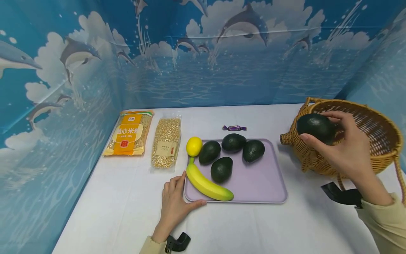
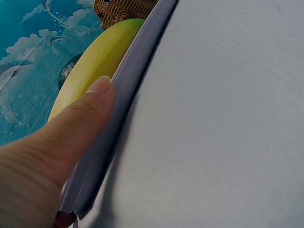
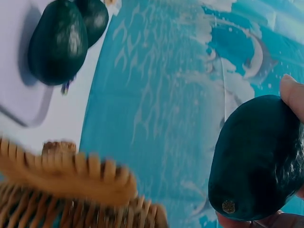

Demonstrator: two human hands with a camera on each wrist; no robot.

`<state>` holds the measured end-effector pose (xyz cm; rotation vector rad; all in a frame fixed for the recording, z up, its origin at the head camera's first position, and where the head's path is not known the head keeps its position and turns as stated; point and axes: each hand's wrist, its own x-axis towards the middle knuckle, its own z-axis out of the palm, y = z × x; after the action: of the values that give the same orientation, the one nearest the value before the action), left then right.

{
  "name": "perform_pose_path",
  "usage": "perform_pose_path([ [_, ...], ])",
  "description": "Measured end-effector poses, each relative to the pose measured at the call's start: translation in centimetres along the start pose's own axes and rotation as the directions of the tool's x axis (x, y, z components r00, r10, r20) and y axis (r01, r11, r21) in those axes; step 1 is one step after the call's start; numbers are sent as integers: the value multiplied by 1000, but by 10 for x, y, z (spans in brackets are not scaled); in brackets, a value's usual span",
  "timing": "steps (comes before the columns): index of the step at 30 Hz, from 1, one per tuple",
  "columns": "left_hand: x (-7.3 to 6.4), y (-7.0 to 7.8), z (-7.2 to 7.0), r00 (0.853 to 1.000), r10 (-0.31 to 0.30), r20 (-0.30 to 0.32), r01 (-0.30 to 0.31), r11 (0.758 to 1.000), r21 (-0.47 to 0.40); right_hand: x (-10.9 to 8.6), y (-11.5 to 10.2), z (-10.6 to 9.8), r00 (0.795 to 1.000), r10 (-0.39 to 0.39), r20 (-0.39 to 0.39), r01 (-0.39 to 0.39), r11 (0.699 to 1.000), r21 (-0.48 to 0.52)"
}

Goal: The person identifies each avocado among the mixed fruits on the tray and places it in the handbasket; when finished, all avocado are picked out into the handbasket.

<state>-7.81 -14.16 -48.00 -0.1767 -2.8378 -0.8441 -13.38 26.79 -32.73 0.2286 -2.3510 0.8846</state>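
While the right hand gripped an avocado between thumb and curled fingers, the left hand had thumb and fingers spread, touching the near-left corner of a lilac tray. Near the right fingers was a wicker basket, its left side partly hidden by hand and avocado; contact unclear. Just beside the left thumb, inside the tray, lay a banana; farther from those fingers, a lemon and four more avocados. Beyond the tray from the left fingers: purple-wrapped candy. Ahead of the left fingertips: a bag of yellow grains, then an orange-labelled pack. Farthest out hung a dolphin-print curtain.
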Motion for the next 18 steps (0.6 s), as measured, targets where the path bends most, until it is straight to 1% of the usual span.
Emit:
perform_pose_path([
  [4, 0, 0, 0, 1000, -3, 5, 3, 1000, -4, 1, 11, -6, 999, 39, -32, -41, 998, -55],
  [9, 1, 1, -1, 1000, -2, 7, 2, 1000, -9, 1, 22, -13, 991, 121, -64, -128, 987, -103],
  [11, 1, 1, -1, 1000, -3, 9, 3, 1000, -14, 1, 25, -16, 985, 157, -68, -163, 981, -101],
  [14, 0, 1, -1, 1000, -2, 5, 2, 1000, -17, 1, 27, -22, 979, 185, -87, -194, 976, -98],
  [16, 0, 1, -1, 1000, 1, 0, -1, 1000, -14, 1, 33, -25, 972, 218, -88, -224, 972, -68],
  [18, 0, 1, -1, 1000, 9, -10, -9, 1000, -9, 1, 43, -27, 970, 214, -112, -224, 971, -83],
])
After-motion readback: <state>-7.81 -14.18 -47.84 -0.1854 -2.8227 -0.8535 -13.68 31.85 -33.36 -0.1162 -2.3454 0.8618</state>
